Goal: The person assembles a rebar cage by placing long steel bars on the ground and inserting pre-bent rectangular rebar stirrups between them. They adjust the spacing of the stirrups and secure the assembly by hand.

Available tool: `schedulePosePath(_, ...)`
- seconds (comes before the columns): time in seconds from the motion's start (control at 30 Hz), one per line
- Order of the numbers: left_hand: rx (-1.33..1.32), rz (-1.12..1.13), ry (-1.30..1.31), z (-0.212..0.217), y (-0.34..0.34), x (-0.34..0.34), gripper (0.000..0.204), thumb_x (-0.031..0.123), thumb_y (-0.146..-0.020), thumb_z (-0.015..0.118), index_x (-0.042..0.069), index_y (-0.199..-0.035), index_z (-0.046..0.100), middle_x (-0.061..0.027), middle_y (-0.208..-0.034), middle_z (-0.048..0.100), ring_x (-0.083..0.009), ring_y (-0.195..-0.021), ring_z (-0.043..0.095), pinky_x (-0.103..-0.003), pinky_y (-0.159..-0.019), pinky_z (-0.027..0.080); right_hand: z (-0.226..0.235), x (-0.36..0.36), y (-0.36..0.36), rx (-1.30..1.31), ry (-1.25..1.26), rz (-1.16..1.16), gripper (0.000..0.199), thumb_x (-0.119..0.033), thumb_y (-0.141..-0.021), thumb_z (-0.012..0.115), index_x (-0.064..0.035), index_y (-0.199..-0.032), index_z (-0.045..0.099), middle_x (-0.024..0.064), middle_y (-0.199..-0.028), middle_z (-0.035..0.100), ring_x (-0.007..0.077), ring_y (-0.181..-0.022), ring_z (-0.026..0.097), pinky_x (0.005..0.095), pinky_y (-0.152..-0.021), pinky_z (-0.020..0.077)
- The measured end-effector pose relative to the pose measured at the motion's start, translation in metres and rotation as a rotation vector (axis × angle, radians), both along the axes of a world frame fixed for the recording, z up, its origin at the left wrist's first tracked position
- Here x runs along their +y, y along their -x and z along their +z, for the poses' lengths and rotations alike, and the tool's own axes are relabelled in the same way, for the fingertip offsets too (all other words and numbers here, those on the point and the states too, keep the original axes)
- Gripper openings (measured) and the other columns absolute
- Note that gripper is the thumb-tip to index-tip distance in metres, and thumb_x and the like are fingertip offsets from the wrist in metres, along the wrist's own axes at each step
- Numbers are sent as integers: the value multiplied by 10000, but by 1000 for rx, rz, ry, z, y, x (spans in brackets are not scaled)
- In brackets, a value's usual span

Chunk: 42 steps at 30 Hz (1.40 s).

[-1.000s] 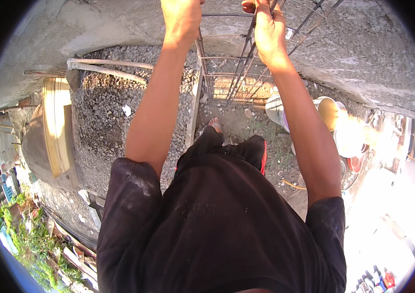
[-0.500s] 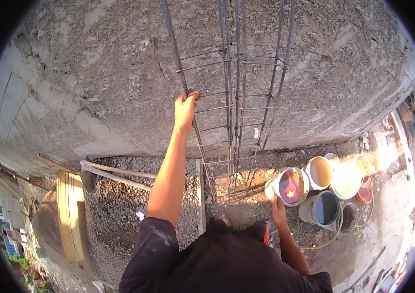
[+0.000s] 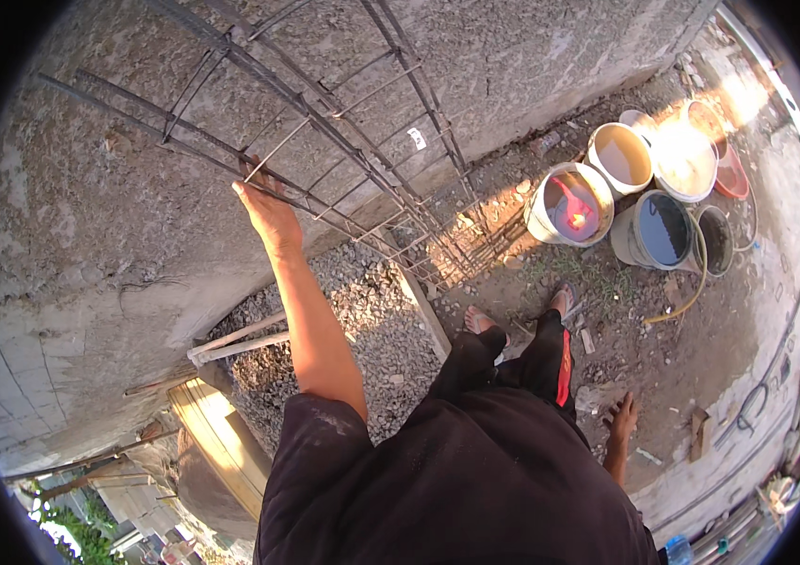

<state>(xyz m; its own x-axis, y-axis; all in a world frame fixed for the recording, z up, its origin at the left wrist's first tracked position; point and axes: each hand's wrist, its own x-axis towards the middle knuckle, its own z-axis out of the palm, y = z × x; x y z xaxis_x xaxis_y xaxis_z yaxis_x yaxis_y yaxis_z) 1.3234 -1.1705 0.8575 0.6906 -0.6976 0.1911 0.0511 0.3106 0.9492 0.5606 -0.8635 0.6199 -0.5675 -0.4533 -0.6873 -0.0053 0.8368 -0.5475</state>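
A tall cage of steel rebar (image 3: 324,113), its long bars tied with square stirrups, leans along the rough concrete wall. My left hand (image 3: 270,215) reaches up and is closed on one of its outer bars; the fingertips are partly hidden behind the steel. Low at my right side, my right hand (image 3: 621,416) hangs above the dirt with its fingers apart and nothing in it. A white bucket (image 3: 536,221) with a red scoop (image 3: 573,207) in its liquid stands beyond that hand, apart from it.
More buckets cluster at the right, including a dark-filled one (image 3: 622,237) near a yellow hose (image 3: 678,314). A gravel heap (image 3: 371,330) lies below the cage, bordered by a board (image 3: 426,318). Wooden handles (image 3: 244,347) cross the gravel; a rough wall (image 3: 89,235) rises behind.
My right hand has left the white bucket's rim and dropped back to my side. My left hand keeps its hold on the cage. The view has turned, so the cage now slants.
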Motion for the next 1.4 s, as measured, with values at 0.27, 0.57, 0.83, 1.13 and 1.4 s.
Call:
schedulePosePath(0.27, -172, -145, -356, 10, 31, 14, 1099, 877, -917, 302, 132, -1672, 13, -128, -1745, 21, -302, -1610, -3, -529, -1269, 45, -22, 22, -11, -135, -127, 395, 763, -585, -992, 585, -51, -1523, 465, 262, -1353, 611, 300, -1030, 702, 378, -664, 587)
schedulePosePath(0.57, -59, 40, -993, -200, 202, 242, 793, 591, -990, 596, 110, -1588, 398, -189, -1542, 465, -323, -1312, 513, -456, -1051, 447, 7, 7, 153, -306, 246, 87, 565, -448, -1044, 568, -86, -1476, 528, 93, -1212, 682, 192, -1000, 670, 363, -775, 555)
schedulePosePath(0.83, -99, -860, -1895, -255, 509, 362, 737, 548, -1013, 578, 13, -1510, 473, -180, -1391, 607, -333, -1188, 629, -485, -978, 512, -55, 283, 274, -188, 14, -756, 431, -342, -1008, 658, 4, -1264, 628, 130, -957, 715, 200, -732, 687, 345, -563, 553)
schedulePosePath(1.13, -428, -1050, -1207, -171, 748, 90, 646, 495, -1066, 506, 3, -1484, 486, -178, -1411, 610, -303, -1238, 622, -468, -999, 508, -73, 417, 278, -139, -210, -1221, 326, -266, -999, 652, -3, -1192, 674, 117, -875, 716, 237, -676, 701, 404, -556, 572)
schedulePosePath(1.4, -667, -1592, -1304, -293, 958, 68, 562, 436, -1019, 627, -3, -1367, 586, -172, -1268, 688, -288, -1028, 713, -399, -848, 552, -8, 251, 364, -242, 108, -1009, 295, -259, -1002, 657, -17, -1168, 687, 97, -925, 727, 178, -735, 694, 322, -610, 557)
